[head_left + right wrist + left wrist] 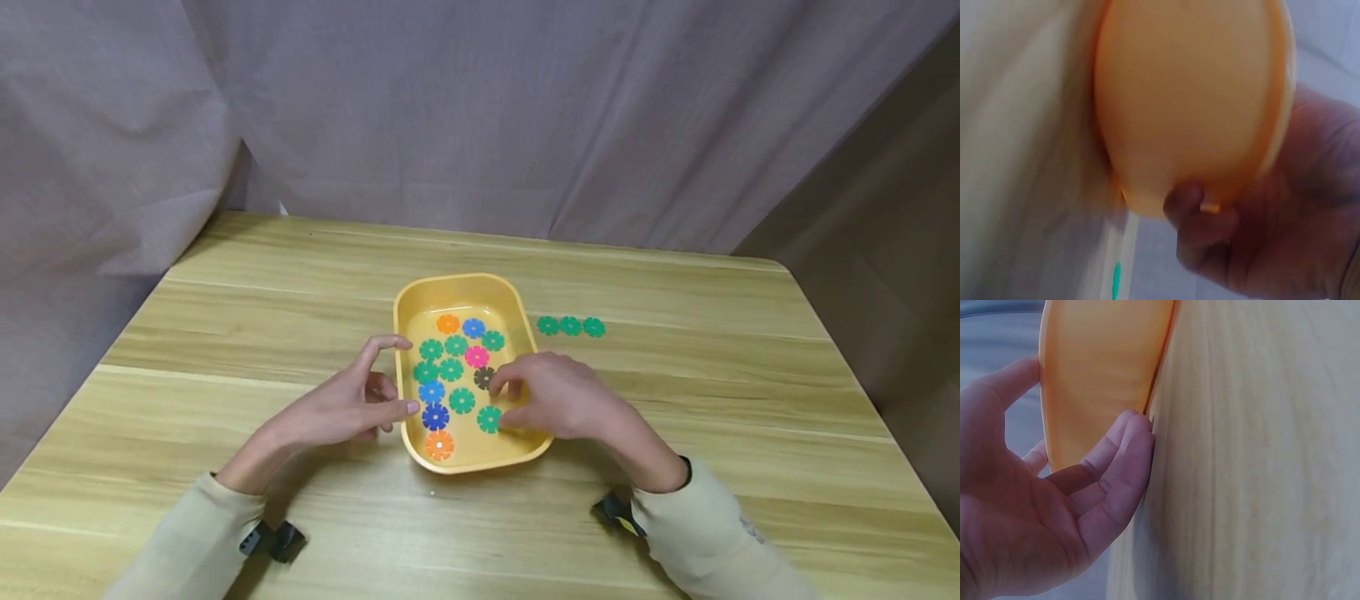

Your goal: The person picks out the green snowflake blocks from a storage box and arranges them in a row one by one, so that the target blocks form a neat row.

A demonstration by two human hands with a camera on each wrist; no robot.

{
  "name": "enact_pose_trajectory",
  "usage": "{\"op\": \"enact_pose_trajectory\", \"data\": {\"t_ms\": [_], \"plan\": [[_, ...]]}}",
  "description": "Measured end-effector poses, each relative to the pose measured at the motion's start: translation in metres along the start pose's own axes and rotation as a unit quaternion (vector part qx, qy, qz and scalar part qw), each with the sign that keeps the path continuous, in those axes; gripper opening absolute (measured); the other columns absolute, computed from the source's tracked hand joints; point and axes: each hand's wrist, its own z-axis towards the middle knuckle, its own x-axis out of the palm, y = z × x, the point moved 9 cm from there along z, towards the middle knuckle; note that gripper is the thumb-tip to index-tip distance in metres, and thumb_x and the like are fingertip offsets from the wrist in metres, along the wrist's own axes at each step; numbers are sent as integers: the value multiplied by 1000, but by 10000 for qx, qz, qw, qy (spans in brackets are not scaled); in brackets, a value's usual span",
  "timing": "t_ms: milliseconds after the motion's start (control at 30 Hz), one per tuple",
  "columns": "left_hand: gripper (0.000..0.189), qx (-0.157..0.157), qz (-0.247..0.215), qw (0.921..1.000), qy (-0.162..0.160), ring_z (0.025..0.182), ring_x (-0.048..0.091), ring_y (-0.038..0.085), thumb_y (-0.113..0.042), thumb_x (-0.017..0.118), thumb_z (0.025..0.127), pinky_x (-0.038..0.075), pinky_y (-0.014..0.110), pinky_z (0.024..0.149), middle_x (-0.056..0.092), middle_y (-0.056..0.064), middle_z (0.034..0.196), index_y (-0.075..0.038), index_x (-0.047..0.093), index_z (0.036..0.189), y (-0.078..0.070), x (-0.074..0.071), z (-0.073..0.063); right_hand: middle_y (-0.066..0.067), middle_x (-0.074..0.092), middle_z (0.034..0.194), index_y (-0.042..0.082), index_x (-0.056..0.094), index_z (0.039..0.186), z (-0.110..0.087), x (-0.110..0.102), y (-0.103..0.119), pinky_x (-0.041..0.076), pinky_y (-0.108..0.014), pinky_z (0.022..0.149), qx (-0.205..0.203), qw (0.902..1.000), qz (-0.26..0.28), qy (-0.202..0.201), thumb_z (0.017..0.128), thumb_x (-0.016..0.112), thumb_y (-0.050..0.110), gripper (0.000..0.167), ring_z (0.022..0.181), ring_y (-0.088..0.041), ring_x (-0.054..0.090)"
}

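A yellow plastic tray (pixel 465 467) stands on the table, holding several notched, snowflake-shaped plastic discs. My left hand (pixel 352 402) grips its left side, thumb and index finger over the rim, the other fingers against the outer wall (pixel 1100 375). Over the right rim reaches my right hand (pixel 562 395), its thumb at a green disc (pixel 490 419) and index finger beside a dark brown disc (pixel 483 378). Thumb and index finger stand apart. In the right wrist view, curled fingers (pixel 1200 231) of that hand show outside the tray wall. Around them lie a pink disc (pixel 477 357) and an orange disc (pixel 439 445).
Three green discs (pixel 571 326) lie in a row on the wooden table (pixel 712 375), right of the tray. A grey curtain (pixel 450 117) hangs behind the table's far edge.
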Motion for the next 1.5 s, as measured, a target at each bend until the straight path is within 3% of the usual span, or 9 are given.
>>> {"op": "enact_pose_trajectory", "data": {"t_ms": [167,300,667,1133,1500], "plan": [[78,17,-14,10000,0,73,64,25,-28,77,98,57,35,60,64,13,94,-24,24,156,-1,0,0,5,63,84,27,78,106,2,5,2,42,-33,65,545,9973,-467,-180,79,92,37,32,81,-18,55],[79,32,-2,10000,7,73,64,25,-29,77,98,57,35,60,64,13,93,-24,25,156,-2,0,0,5,64,87,27,78,105,3,6,2,43,-34,65,741,9942,-711,-305,78,93,38,32,82,-20,55],[79,52,16,10000,29,73,64,26,-29,77,98,57,35,60,65,13,94,-24,24,157,-2,-1,1,6,66,90,26,79,105,4,7,3,44,-35,64,842,9919,-898,-317,77,94,39,34,82,-21,55],[80,26,18,10000,12,73,64,26,-29,77,98,57,36,61,65,13,94,-23,24,157,-1,-1,0,1,59,95,21,77,101,8,10,2,44,-36,66,752,9930,-901,-117,79,87,17,24,81,-22,53],[79,30,-14,10000,48,75,64,26,-28,77,98,57,36,62,66,14,94,-23,24,156,-1,0,0,1,58,96,20,71,97,7,10,1,46,-38,68,786,9921,-983,-20,78,84,14,24,82,-22,53]]}}
